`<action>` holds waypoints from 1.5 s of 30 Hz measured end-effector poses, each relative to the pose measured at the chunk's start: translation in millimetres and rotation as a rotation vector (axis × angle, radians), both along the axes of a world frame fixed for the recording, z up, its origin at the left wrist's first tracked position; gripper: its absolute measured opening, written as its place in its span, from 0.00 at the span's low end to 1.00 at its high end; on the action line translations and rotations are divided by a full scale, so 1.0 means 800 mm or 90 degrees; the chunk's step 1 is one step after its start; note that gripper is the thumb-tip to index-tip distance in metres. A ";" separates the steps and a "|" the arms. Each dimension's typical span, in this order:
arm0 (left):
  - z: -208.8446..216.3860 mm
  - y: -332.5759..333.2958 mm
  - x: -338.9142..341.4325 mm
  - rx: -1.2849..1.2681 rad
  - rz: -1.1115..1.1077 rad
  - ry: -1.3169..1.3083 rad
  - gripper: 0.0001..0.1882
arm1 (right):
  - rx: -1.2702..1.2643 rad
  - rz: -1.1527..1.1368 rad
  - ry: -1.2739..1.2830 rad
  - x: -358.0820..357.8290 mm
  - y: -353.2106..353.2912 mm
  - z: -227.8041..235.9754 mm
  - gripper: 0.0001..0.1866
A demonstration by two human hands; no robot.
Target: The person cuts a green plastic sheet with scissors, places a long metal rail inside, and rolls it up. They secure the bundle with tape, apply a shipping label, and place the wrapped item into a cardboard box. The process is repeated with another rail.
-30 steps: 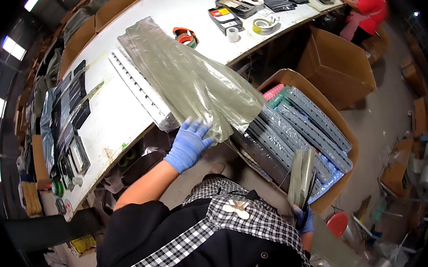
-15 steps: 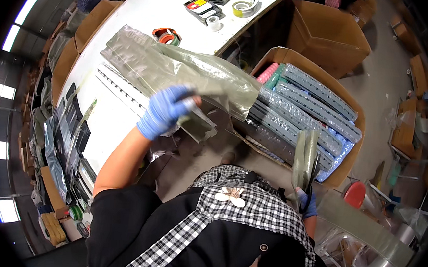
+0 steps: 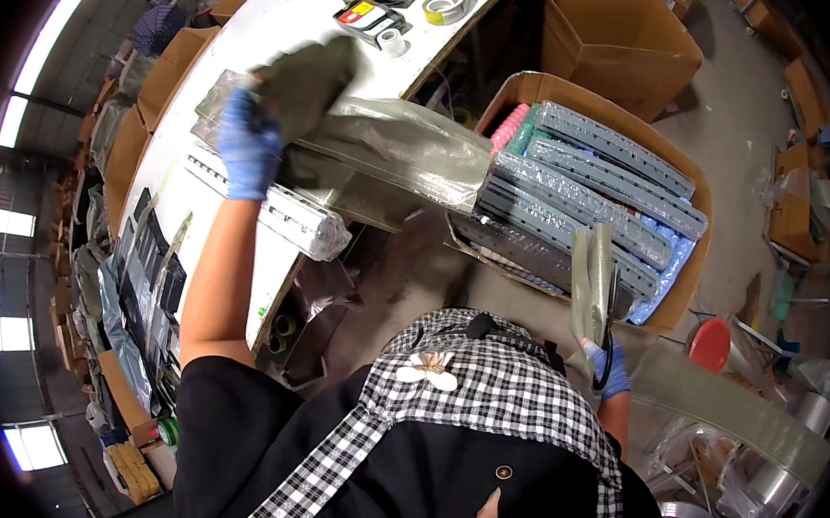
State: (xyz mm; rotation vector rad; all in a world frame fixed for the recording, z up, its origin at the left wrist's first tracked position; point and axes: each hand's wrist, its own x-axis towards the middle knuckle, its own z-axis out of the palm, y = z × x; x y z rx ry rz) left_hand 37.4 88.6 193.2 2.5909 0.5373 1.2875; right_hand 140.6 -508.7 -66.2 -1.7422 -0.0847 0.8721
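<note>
The left hand (image 3: 249,149) is gripping a raised, blurred fold of the green plastic sheet (image 3: 408,148), which is stretching from the white table (image 3: 267,37) to the wrapped grey bars (image 3: 604,176) in the cardboard box (image 3: 691,278). The right hand (image 3: 611,369) is holding a folded green strip (image 3: 590,286) upright beside a black loop (image 3: 613,311). A wrapped white bundle (image 3: 316,229) is lying near the left wrist.

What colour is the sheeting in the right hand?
The sheeting in the right hand is greyish olive-green, best seen in the head view.
</note>
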 end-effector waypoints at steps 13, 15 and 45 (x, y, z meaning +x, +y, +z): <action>-0.217 -0.091 0.058 0.096 -0.159 0.493 0.23 | -0.044 -0.049 0.003 -0.032 0.000 0.006 0.21; -0.248 -0.099 0.063 0.215 -0.135 0.467 0.25 | -0.054 -0.075 0.028 -0.041 -0.001 0.009 0.21; -0.189 -0.265 -0.005 -0.583 -0.479 0.496 0.45 | 0.139 0.071 0.006 -0.010 0.075 0.133 0.30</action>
